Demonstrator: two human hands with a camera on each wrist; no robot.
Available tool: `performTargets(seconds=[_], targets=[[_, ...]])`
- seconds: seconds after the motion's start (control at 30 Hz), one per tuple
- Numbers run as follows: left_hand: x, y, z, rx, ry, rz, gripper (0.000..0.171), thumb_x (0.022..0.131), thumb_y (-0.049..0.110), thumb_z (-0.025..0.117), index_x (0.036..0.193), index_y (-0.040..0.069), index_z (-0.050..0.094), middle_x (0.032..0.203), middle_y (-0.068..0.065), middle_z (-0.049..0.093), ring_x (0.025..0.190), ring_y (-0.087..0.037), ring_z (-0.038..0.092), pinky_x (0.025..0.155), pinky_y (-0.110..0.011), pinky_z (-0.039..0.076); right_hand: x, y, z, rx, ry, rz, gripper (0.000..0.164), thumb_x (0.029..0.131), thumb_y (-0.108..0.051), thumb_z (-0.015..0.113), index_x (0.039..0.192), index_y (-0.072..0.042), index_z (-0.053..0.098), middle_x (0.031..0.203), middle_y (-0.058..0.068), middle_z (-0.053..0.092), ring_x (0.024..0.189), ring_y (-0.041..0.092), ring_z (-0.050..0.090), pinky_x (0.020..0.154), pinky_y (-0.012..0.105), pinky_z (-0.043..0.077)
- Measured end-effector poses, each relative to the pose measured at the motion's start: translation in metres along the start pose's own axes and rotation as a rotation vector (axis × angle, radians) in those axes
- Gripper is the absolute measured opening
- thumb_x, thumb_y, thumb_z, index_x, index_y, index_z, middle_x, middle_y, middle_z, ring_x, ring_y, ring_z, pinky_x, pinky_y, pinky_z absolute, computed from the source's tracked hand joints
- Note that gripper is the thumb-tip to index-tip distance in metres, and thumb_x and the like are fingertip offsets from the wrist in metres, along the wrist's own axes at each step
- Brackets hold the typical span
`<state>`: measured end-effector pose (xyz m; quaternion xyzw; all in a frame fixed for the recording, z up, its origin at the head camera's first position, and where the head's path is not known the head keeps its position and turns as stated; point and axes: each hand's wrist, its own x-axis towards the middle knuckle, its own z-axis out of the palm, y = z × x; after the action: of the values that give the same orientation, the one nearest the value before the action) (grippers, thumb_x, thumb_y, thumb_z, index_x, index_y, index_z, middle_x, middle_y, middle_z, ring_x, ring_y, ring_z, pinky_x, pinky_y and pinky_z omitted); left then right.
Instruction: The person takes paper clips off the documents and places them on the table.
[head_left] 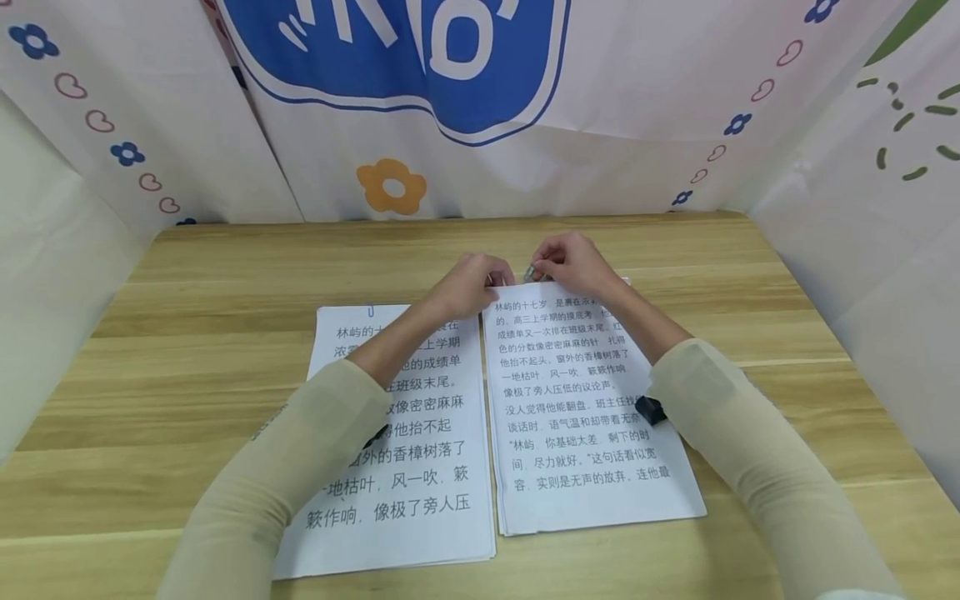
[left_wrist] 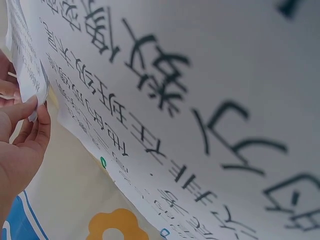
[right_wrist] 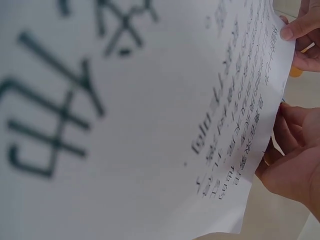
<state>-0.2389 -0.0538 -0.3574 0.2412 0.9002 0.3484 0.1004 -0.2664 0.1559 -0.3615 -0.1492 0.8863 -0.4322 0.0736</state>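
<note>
Two stacks of printed paper lie side by side on the table. At the top left corner of the right stack (head_left: pixel 570 433), my left hand (head_left: pixel 467 287) pinches the sheets between thumb and fingers. The left wrist view shows that thumb on top of the paper corner (left_wrist: pixel 31 82). My right hand (head_left: pixel 573 262) is just beyond the same top edge, its thumb and index finger pinching a small silvery clip (head_left: pixel 528 273). My left forearm crosses over the left stack (head_left: pixel 420 533), which has a blue paper clip (head_left: pixel 371 312) on its top edge.
The wooden table (head_left: pixel 150 400) stretches out around both stacks. White printed cloth with a blue sign and an orange flower (head_left: pixel 392 187) hangs along its back edge. More cloth panels stand at the left and right sides.
</note>
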Motion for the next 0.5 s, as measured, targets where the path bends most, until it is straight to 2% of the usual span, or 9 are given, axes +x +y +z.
performTargets(seconds=[0.5], targets=[[0.0007, -0.0003, 0.0003, 0.010, -0.005, 0.001, 0.026, 0.093, -0.017, 0.058, 0.110, -0.003, 0.072, 0.096, -0.013, 0.067, 0.091, -0.024, 0.062, 0.081, -0.030, 0.054, 0.0025, 0.0048, -0.0007, -0.044, 0.005, 0.058, 0.012, 0.100, -0.002, 0.065, 0.105, 0.006, 0.073, 0.099, 0.021, 0.076, 0.089, 0.029, 0.075, 0.078, 0.029, 0.060]])
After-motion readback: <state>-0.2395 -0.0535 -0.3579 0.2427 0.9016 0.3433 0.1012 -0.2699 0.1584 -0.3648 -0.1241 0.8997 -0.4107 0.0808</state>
